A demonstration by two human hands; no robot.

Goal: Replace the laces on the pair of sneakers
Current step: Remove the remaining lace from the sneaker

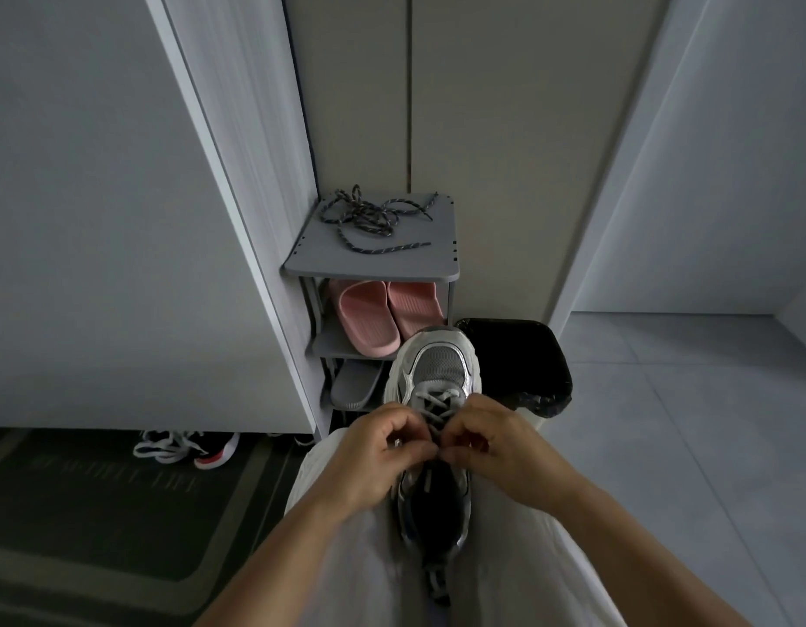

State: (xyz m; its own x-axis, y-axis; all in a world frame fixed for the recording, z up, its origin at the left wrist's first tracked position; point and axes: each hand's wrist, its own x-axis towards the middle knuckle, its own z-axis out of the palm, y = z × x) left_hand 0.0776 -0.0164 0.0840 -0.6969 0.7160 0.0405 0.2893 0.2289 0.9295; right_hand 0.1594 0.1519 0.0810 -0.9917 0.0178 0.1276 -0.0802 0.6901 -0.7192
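The silver-grey mesh sneaker (437, 368) lies on the lap under both hands. The left hand (383, 450) and right hand (496, 445) each pinch its pale flat lace (437, 402) (fingertips curled, nearly touching). Beyond the hands, dark speckled rope laces (374, 219) lie on a grey plastic shelf (392, 260).

A silver-grey sneaker (438, 368) lies on the person's lap, toe pointing far. The left hand (377, 459) and right hand (500, 450) both pinch its pale lace (433, 407) at mid-shoe. Beyond, dark speckled laces (369, 217) lie on top of a grey shoe rack (392, 264), with pink slippers (369, 319) beneath and a black-lined bin (523, 355) to its right.
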